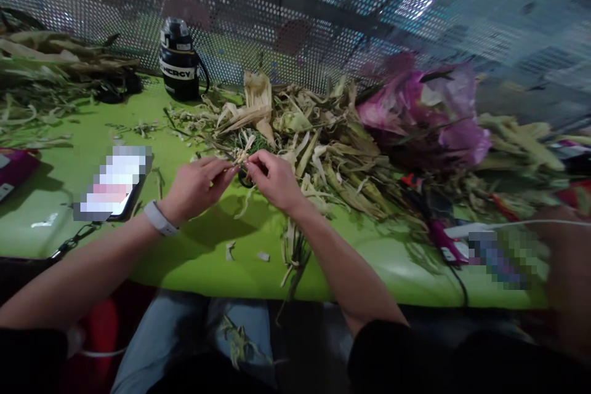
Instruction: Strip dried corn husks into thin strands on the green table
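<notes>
Both of my hands meet over the middle of the green table [207, 271], their fingertips pinched together. Between them is a small pale piece of corn husk [241, 155] that looks twisted or knotted; its exact shape is too small to make out. My left hand [197, 188], with a pale band on the wrist, grips it from the left. My right hand [276, 180] pinches it from the other side. Just below the fingertips shows a dark ring [245, 178], perhaps a scissor handle. Dry corn husks [258, 101] lie heaped right behind my hands.
A black bottle [180, 68] stands at the back by a perforated metal screen [277, 6]. To the left lies a lit phone [113, 181] on a strap. At right are a pink plastic bag [415, 108], more husks, a white cable [521, 223] and another person's blurred arm [567, 277].
</notes>
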`<state>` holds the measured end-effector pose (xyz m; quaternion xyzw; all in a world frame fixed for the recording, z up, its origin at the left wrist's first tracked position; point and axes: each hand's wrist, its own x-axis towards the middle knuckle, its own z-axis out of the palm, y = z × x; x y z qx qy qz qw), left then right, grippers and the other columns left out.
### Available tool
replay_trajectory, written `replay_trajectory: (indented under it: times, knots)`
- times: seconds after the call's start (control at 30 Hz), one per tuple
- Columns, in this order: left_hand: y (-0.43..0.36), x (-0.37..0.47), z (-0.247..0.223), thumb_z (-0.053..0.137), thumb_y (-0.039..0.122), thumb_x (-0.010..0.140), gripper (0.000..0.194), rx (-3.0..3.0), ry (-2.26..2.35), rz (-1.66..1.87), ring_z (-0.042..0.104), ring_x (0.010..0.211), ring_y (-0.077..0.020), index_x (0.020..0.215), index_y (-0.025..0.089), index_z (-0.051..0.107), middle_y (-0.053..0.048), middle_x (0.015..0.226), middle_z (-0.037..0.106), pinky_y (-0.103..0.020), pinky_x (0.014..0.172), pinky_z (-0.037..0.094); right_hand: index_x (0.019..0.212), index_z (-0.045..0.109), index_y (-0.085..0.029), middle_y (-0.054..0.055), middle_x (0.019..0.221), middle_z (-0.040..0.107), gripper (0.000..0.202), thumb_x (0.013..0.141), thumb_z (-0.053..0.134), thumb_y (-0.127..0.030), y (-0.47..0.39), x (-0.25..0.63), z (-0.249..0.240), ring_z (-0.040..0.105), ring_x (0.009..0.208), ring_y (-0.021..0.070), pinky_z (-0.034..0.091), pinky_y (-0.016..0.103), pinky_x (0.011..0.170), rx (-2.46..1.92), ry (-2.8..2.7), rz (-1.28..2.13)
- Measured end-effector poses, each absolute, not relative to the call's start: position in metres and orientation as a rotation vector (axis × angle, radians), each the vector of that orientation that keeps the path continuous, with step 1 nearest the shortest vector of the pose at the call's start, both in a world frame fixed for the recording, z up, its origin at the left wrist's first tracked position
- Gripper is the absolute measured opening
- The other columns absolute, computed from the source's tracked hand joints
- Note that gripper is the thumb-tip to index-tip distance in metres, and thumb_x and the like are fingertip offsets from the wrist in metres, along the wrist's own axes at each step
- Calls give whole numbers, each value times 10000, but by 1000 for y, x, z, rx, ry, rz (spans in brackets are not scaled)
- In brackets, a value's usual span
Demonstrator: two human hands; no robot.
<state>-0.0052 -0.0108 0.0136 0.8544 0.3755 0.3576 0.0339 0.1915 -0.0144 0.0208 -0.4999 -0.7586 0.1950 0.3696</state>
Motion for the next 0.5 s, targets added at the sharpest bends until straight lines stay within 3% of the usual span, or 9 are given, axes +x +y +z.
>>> replay_trajectory:
  times: [0.17,0.5]
  knots:
    - [-11,4,1,384,286,988,283,2447,1269,748,636,614,-166,1064,120,601,-100,843,732,-260,546,418,850,558,-184,16,706,641,209,929,484,-362,-18,184,15,551,622,135,390,270,630,-1275,-1930,566]
    - [-8,-1,-6,424,207,940,182,2281,1159,850,666,689,-164,974,151,594,-100,883,744,-271,613,472,855,556,-186,24,727,642,225,942,466,-372,-20,178,9,545,643,133,409,271,635,-1263,-1982,554]
